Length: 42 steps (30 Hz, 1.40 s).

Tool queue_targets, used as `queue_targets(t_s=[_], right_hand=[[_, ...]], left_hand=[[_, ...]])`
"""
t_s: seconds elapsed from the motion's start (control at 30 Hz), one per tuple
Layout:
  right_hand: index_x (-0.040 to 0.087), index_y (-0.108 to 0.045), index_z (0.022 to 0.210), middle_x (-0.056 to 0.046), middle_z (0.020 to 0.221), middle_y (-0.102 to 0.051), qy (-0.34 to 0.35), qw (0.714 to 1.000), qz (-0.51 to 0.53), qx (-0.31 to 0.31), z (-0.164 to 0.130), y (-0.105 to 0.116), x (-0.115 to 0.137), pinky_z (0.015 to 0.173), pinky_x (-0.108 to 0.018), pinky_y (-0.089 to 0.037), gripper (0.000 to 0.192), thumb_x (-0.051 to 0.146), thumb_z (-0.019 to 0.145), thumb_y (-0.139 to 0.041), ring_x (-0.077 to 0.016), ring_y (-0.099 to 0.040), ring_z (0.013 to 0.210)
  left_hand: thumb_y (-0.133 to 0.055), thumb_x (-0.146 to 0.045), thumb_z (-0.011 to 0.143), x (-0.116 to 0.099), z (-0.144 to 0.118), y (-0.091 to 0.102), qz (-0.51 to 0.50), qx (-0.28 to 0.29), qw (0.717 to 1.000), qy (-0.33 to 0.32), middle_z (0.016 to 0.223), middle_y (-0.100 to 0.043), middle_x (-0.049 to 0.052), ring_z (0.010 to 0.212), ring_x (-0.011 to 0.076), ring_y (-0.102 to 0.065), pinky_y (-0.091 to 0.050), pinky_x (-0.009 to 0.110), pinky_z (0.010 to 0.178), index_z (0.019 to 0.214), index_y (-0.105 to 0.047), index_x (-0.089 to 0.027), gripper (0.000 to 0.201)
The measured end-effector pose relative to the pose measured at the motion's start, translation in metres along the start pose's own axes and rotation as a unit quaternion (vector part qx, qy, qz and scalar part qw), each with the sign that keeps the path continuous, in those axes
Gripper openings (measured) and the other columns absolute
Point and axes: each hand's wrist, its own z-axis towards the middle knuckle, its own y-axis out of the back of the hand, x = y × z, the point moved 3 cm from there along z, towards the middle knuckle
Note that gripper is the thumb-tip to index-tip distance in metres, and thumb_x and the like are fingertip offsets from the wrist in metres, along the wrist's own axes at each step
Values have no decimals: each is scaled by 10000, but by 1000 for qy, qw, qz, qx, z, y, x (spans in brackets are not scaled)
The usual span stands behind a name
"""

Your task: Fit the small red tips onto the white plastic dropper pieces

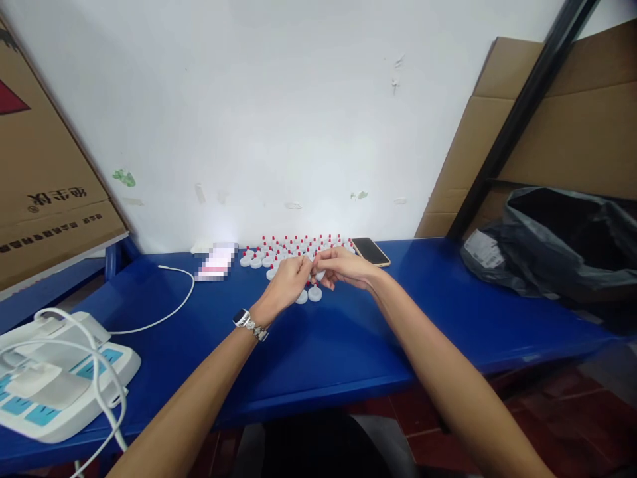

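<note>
Several white round caps with red nozzle tips [256, 262] stand upright in rows on the blue table, close to the wall. My left hand [289, 280], with a watch at its wrist, is closed in front of them; its fingers meet those of my right hand, and what they grip is hidden. My right hand [343, 265] is closed in a pinch on a small white cap [321, 273], mostly covered by the fingers. Just below the hands, a white cap [314, 294] sits on the table beside another one.
A phone [371, 252] lies right of the caps, and a blurred-out lit screen [217, 261] lies left. A white power strip [114, 372] with cables fills the table's left end. A dark plastic bag [542, 245] is at the right, near cardboard [478, 133].
</note>
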Motion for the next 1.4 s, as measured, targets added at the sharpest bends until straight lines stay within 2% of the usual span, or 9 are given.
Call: queue_targets(t_s=[0.13, 0.2, 0.27, 0.37, 0.43, 0.6, 0.77, 1.13, 1.4], right_hand=[[130, -621, 730, -76, 725, -706, -23, 999, 27, 7, -8, 13, -2, 441, -210, -440, 141, 261, 730, -673, -88, -553, 473], [133, -632, 754, -91, 823, -716, -10, 1000, 16, -25, -10, 18, -2, 549, -235, -497, 176, 285, 721, -714, -110, -608, 588], [138, -655, 760, -65, 832, -697, 18, 995, -60, -79, -9, 22, -3, 630, -243, -495, 203, 304, 700, -755, -118, -610, 678], [146, -692, 773, 28, 639, -566, 67, 955, -229, -175, -4, 28, -5, 572, -222, -391, 212, 322, 681, -768, -89, -491, 598], [147, -689, 783, 63, 567, -477, 82, 932, -293, -198, -1, 33, -9, 536, -225, -331, 197, 318, 698, -737, -79, -417, 539], [137, -673, 755, 22, 607, -590, 70, 919, -353, -158, 4, 38, -23, 567, -226, -375, 98, 221, 704, -672, -104, -521, 575], [128, -700, 782, -28, 689, -684, 66, 918, -370, -125, 7, 32, -30, 597, -232, -427, 114, 138, 687, -639, -134, -607, 630], [135, -685, 884, -10, 698, -678, 65, 931, -342, -107, 8, 16, -29, 580, -213, -416, 153, 178, 741, -653, -112, -590, 617], [147, -665, 874, 0, 663, -650, 75, 929, -341, -127, 8, 14, -28, 559, -219, -396, 146, 249, 769, -660, -108, -555, 580]], left_hand=[[-326, -344, 934, 9, 1, 27, -5, -97, 995, 21, 529, -369, -47, 501, 118, -349, -250, 261, 496, 616, -317, -219, 341], [-315, -361, 953, 12, 2, 28, 40, -64, 997, -11, 560, -389, -36, 535, 131, -377, -274, 273, 527, 631, -335, -215, 355], [-320, -371, 972, 13, 3, 21, 120, -3, 991, -63, 615, -458, -15, 607, 156, -438, -322, 292, 591, 671, -402, -206, 353], [-384, -390, 971, 14, 2, 10, 227, 23, 966, -118, 758, -567, 30, 764, 201, -503, -376, 336, 730, 794, -547, -196, 309], [-436, -390, 953, 16, 2, 8, 266, 31, 955, -129, 841, -599, 53, 844, 226, -517, -389, 367, 803, 876, -625, -195, 282], [-439, -372, 951, 24, 0, 21, 274, 35, 953, -123, 895, -608, 75, 901, 243, -540, -409, 394, 864, 929, -691, -190, 312], [-458, -379, 939, 33, -3, 32, 235, 27, 967, -89, 905, -608, 70, 873, 221, -572, -430, 353, 800, 951, -688, -192, 297], [-555, -351, 844, 40, -4, 37, 181, 103, 977, -34, 817, -689, 62, 710, 181, -591, -407, 300, 645, 869, -707, -180, 230], [-566, -333, 802, 54, -1, 51, 162, 61, 985, -4, 689, -677, 47, 626, 169, -595, -424, 279, 601, 807, -682, -175, 196]])
